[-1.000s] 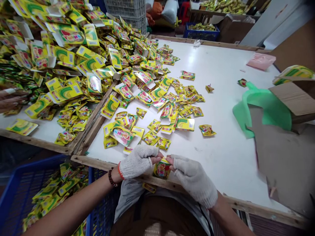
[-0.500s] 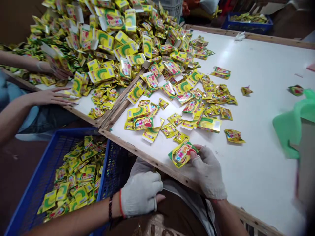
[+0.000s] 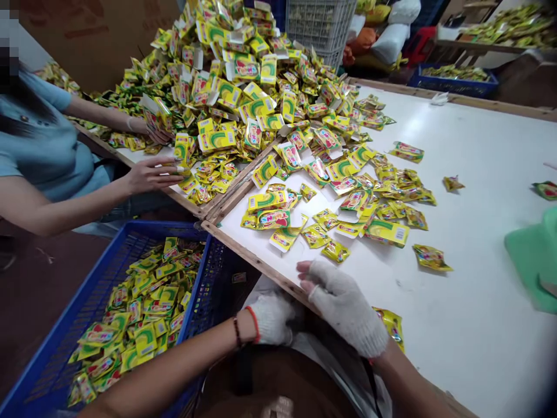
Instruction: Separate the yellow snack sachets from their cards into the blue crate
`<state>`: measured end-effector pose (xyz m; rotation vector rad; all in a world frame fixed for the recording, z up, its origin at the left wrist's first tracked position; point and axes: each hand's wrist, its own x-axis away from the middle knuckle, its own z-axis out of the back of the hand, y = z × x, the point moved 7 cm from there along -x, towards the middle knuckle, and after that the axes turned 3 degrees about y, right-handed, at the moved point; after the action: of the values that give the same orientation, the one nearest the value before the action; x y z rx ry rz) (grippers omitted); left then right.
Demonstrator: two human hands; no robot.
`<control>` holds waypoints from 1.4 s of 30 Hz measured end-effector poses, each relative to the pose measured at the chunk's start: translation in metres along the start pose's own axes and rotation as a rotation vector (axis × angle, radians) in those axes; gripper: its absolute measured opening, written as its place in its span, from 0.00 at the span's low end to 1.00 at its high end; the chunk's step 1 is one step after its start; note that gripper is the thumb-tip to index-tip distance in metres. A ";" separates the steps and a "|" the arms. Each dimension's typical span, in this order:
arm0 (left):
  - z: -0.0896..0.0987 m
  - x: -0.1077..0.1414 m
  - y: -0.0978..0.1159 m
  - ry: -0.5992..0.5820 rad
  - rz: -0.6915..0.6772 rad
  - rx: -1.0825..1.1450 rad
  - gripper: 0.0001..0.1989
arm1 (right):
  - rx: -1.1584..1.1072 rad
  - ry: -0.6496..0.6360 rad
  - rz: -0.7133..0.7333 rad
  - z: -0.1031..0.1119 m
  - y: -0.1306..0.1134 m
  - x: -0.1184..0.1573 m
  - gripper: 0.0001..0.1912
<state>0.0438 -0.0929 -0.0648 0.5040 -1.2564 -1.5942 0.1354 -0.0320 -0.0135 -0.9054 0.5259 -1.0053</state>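
Note:
White fingerless-style gloves cover both hands. My left hand [image 3: 272, 318] is low in front of my lap, below the table's wooden edge [image 3: 261, 266]; its fingers are hidden in shadow. Over that edge my right hand [image 3: 343, 302] hangs with its bare fingertips apart and nothing in them. A yellow-green packet [image 3: 391, 326] lies on the white table just right of my right wrist. Ahead of my right hand are small yellow sachets [image 3: 335, 251] and open yellow boxes [image 3: 272, 219].
A large heap of boxes and sachets [image 3: 243, 104] rises at the back left. A blue crate [image 3: 56, 331] of filled packs stands at the lower left. A co-worker's hands [image 3: 152, 175] work beside the heap. A green plastic item [image 3: 531, 261] lies at the right.
My right hand has let go of the yellow-green packet, which now lies right of the wrist. My left hand has moved toward the table edge. The view has tilted up and left.

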 end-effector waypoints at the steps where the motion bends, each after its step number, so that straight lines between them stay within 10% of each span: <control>1: 0.007 0.000 0.005 -0.038 -0.028 -0.046 0.04 | 0.063 0.097 0.033 0.010 0.009 -0.008 0.16; 4: 0.044 -0.007 0.020 -0.085 -0.111 -0.155 0.11 | 0.251 0.245 0.284 0.017 0.013 -0.045 0.20; 9: 0.141 -0.050 0.049 0.393 -0.228 -0.593 0.06 | 0.587 0.089 0.422 -0.013 0.002 -0.118 0.29; 12: 0.154 -0.076 0.053 0.355 -0.239 -0.777 0.08 | 0.647 0.044 0.452 -0.013 -0.008 -0.120 0.22; 19: 0.103 -0.092 0.045 0.099 -0.267 -0.742 0.14 | 0.626 0.113 0.526 0.026 0.002 -0.038 0.26; 24: 0.059 -0.088 0.047 0.273 -0.249 -0.088 0.10 | -0.013 0.692 0.099 0.067 0.053 0.022 0.19; 29: 0.001 -0.084 0.030 0.212 -0.174 0.371 0.22 | -0.522 0.677 -0.199 0.044 0.083 0.052 0.15; 42: 0.012 -0.091 0.050 0.118 -0.255 0.094 0.08 | -0.209 0.571 -0.197 0.068 0.073 0.053 0.14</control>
<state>0.0940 -0.0054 -0.0378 0.8335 -1.2191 -1.6930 0.2459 -0.0352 -0.0366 -0.8595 1.0519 -1.4178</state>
